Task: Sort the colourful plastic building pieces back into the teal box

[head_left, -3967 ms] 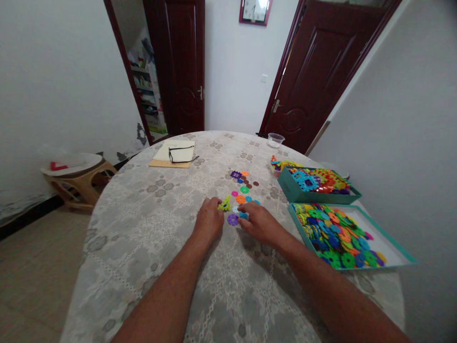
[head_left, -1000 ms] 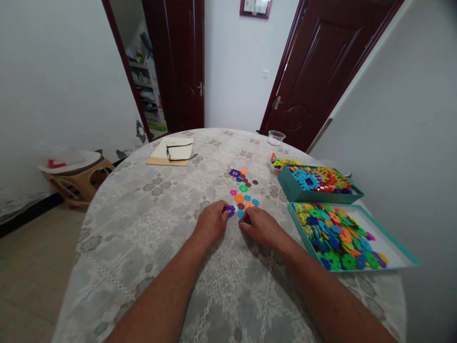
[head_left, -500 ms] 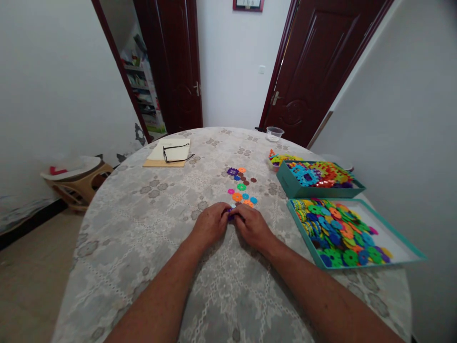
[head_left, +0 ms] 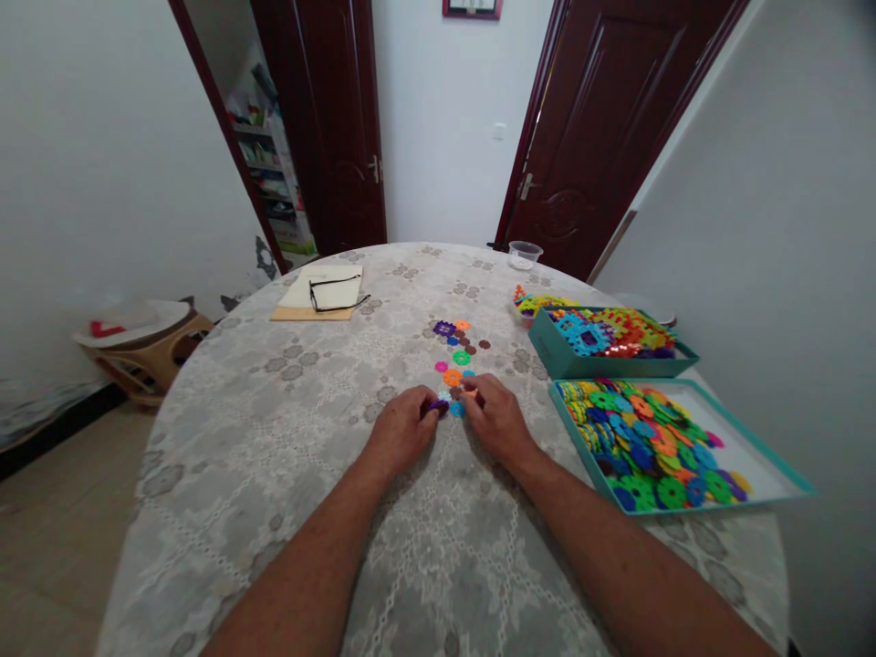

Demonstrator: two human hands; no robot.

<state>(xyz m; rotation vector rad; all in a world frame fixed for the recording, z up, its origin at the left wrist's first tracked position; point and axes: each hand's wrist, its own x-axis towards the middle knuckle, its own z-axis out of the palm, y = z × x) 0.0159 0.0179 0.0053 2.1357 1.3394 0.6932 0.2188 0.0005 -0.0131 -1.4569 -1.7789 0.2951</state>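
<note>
Between the thumb and fingers of my left hand (head_left: 403, 427) is a purple toothed plastic disc (head_left: 438, 406), with a darker piece at its right end. My right hand (head_left: 498, 422) is over the near end of the loose discs, its thumb and forefinger apart on either side of an orange disc (head_left: 471, 393). Right beside these fingertips lie a blue disc (head_left: 456, 410) and a brown disc (head_left: 455, 392). Farther off are a larger orange disc (head_left: 453, 376), a pink disc (head_left: 442, 367), a green disc (head_left: 461, 358) and a purple square-holed piece (head_left: 443, 328).
At right, a teal box lid (head_left: 759, 447) holds many toothed discs. Behind it stands a teal box (head_left: 568, 351) full of joined pieces. A clear plastic bowl (head_left: 525, 252) is at the far edge. Black glasses (head_left: 335, 307) rest on a notebook (head_left: 301, 294) at left.
My right hand has parted from my left and moved right and slightly forward to the loose discs. The purple disc stays in my left hand. A blue disc near the hands now shows.
</note>
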